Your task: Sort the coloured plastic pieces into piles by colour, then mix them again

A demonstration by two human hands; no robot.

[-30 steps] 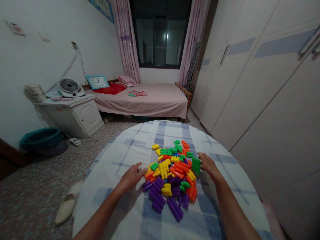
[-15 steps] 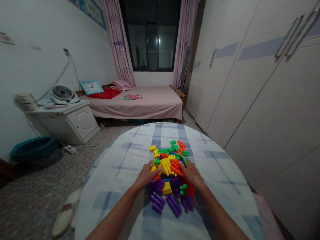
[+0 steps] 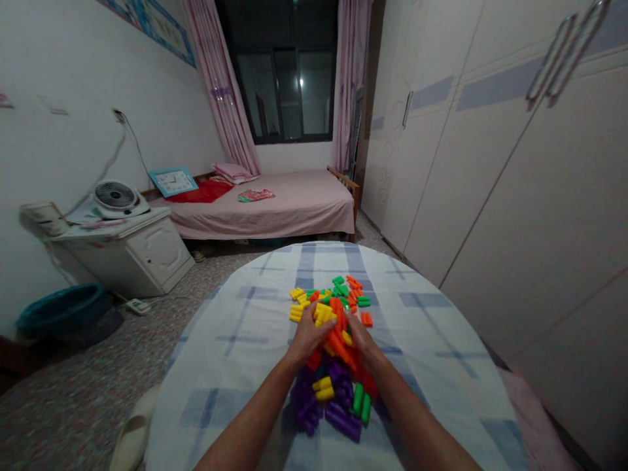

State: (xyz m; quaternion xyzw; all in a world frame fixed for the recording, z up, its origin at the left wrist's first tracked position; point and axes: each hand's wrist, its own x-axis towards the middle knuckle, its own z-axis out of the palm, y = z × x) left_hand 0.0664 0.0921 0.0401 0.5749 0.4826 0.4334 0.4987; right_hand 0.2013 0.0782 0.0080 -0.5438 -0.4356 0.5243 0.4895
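A heap of plastic building blocks in several colours lies on the round table. My left hand [image 3: 308, 337] curls around yellow blocks [image 3: 324, 314] at the heap's left side, its thumb on top of them. On the other side my right hand [image 3: 362, 337] closes against orange blocks [image 3: 340, 337], its fingertips partly hidden by the pile. Purple blocks [image 3: 305, 399] lie nearest me, with a yellow block [image 3: 323, 388] and green blocks [image 3: 362, 403] among them. Beyond my hands are loose green blocks [image 3: 339, 286], orange blocks [image 3: 354, 284] and yellow blocks [image 3: 297, 294].
The table [image 3: 235, 373] has a white and blue checked cloth. Behind it stands a bed [image 3: 294, 216] under a window. A white cabinet [image 3: 157, 258] with a fan [image 3: 118, 196] is at the left, and a wardrobe [image 3: 515, 196] lines the right. A slipper [image 3: 132, 432] lies on the floor.
Both hands have moved closer together, pushing yellow and orange blocks inward and up. Blocks near me have shifted; the green ones there lie differently. The view has turned slightly right.
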